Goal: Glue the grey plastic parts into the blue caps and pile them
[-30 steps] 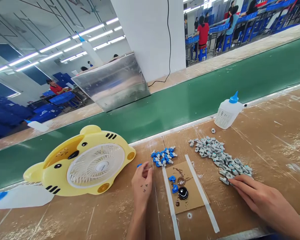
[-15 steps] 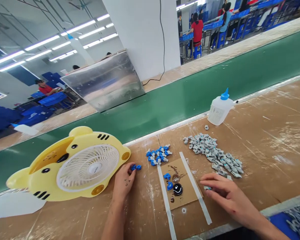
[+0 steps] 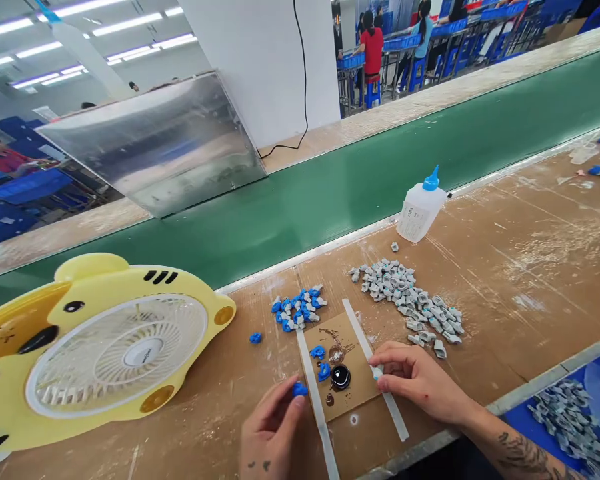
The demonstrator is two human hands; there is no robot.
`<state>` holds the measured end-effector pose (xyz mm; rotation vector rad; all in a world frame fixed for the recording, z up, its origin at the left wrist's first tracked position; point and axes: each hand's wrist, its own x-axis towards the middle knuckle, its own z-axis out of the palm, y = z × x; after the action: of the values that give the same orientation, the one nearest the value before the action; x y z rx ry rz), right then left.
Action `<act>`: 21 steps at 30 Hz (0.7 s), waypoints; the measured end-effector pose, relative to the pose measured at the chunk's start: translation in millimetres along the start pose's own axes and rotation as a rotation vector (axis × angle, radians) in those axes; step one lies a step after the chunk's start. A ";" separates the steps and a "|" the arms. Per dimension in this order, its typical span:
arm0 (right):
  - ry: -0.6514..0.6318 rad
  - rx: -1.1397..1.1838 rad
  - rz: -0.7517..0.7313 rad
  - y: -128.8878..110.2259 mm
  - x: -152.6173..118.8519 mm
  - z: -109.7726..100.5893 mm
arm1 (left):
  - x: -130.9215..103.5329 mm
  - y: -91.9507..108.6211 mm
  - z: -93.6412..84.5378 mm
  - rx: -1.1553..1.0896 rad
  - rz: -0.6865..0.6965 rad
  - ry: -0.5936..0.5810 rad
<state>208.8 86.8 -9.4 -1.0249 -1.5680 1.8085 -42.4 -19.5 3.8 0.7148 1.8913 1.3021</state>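
1. The left hand [image 3: 270, 433] pinches a small blue clip [image 3: 300, 389] just left of the cardboard pad [image 3: 367, 380].
2. The right hand [image 3: 420, 380] pinches a grey piece [image 3: 377, 372] over the pad (near its glue blob [image 3: 340, 377]).
3. Judgement: align both parts squarely and dab sparingly.

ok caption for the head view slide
Left hand pinches a blue clip, right hand a grey clip, over a cardboard pad.

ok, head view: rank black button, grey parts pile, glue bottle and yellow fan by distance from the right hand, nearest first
1. black button: on the cardboard pad, just left of the right hand.
2. grey parts pile: on the table just beyond the hand.
3. glue bottle: farther back, at the green belt's edge.
4. yellow fan: far left of the table.
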 end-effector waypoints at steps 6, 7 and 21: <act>-0.040 0.037 -0.052 -2.0 -3.4 3.8 | -9.5 -10.6 41.7 0.211 0.355 -0.116; -0.031 0.017 -0.072 -2.0 -4.4 3.5 | -8.9 -13.0 43.7 0.232 0.396 -0.106; 0.089 -0.324 -0.245 4.9 -7.5 9.7 | -8.4 -19.0 47.5 0.481 0.533 -0.163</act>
<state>205.6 74.4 -12.3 -0.9871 -1.8794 1.3564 0.1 -6.6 -23.0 1.6088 1.9658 1.0374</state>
